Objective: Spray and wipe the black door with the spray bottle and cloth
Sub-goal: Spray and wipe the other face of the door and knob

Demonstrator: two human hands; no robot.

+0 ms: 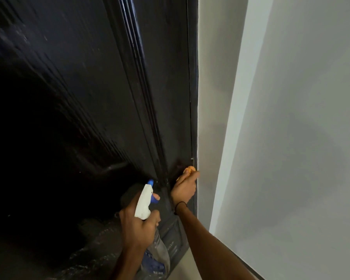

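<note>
The glossy black door point(79, 98) with raised mouldings fills the left and middle of the head view. My left hand point(138, 229) grips the neck of a spray bottle point(143, 201) that has a white head and a blue nozzle and trigger, one finger on the trigger, nozzle aimed at the door. Its clear body with a blue label hangs below my hand. My right hand point(184, 188) holds an orange cloth point(189, 169) against the door's right stile, close to the frame edge.
A black door frame point(194, 77) runs down the door's right side, with a small metal fitting point(192, 161) just above the cloth. A grey-white wall point(291, 138) and its corner stand to the right. A strip of pale floor point(188, 263) shows below.
</note>
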